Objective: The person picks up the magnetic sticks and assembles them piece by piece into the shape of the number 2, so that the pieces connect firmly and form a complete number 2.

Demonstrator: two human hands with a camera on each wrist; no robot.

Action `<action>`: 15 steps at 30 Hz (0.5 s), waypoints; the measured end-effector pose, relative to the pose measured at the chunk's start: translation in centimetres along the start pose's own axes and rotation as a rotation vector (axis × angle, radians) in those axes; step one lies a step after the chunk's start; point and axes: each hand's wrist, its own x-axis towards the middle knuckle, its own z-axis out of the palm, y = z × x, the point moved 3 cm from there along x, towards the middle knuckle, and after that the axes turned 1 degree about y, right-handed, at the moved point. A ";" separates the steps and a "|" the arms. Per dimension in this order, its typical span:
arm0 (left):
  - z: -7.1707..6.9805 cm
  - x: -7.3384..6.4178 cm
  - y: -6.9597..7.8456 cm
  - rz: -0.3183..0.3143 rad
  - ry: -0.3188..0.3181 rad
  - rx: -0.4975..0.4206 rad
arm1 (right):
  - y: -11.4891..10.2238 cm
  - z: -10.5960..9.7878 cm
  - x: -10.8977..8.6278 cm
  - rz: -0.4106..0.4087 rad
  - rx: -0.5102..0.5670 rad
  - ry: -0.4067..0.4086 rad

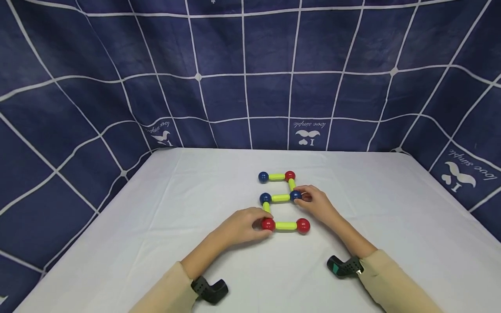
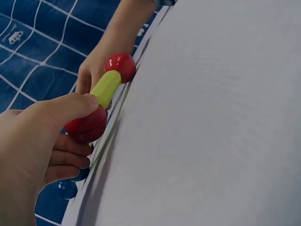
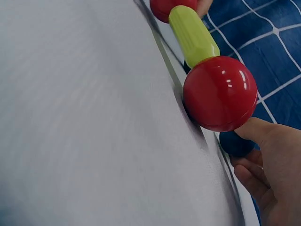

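On the table lies a zigzag figure of red and blue balls joined by yellow-green rods. My left hand (image 1: 244, 226) pinches the red ball (image 1: 268, 224) at its near left corner, thumb on the near side and fingers on the far side. A yellow-green rod (image 1: 286, 226) runs from that ball to another red ball (image 1: 303, 226). My right hand (image 1: 316, 201) holds the blue ball (image 1: 295, 196) at the middle right between thumb and fingers. Another blue ball (image 1: 265, 198) sits at the middle left. At the far end are a blue ball (image 1: 263, 177) and a red ball (image 1: 290, 175).
A white cloth (image 1: 188, 187) covers the table. Behind it and along both sides hangs a dark blue curtain (image 1: 270, 95) with white grid lines. Black devices (image 1: 211, 291) are strapped at both wrists.
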 end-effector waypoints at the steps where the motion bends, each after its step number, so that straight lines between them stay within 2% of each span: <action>1: 0.1 0.0 -0.2 -0.005 0.000 -0.010 | 0.1 0.2 0.1 0.004 0.003 0.000; 8: 0.5 -0.4 -1.4 -0.026 0.025 -0.082 | 0.3 0.8 0.4 0.012 0.034 0.011; 15: 0.6 -0.9 -1.6 -0.037 0.036 -0.118 | 0.2 1.2 0.3 -0.002 0.047 0.000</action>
